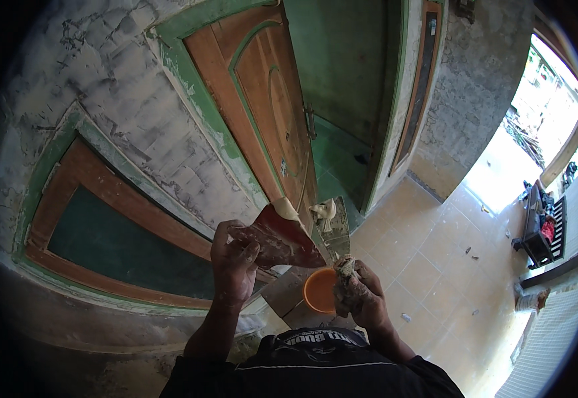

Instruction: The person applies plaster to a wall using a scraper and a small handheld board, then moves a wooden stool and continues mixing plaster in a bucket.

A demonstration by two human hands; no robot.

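My left hand point(236, 259) is closed on the edge of a dark red flat spreader point(279, 242), pinched between thumb and fingers. Cream putty coats the spreader's far edge, and whitish smears cover its face. My right hand point(362, 295) is wrapped round the handle of a putty knife point(336, 239). Its wide greyish blade points away from me and carries a lump of cream putty point(324, 211). The two tools are close together in front of my body; whether they touch I cannot tell. Beneath my hands, partly hidden by the right one, is an orange bucket point(319, 292).
Ahead on the left is a wooden door point(256, 86) in a green frame, beside a patchily plastered wall point(136, 119). A wood-framed dark panel point(123, 229) lies nearer left. Tiled floor point(428, 272) with scattered bits extends right, towards a dark bench point(541, 229) holding things.
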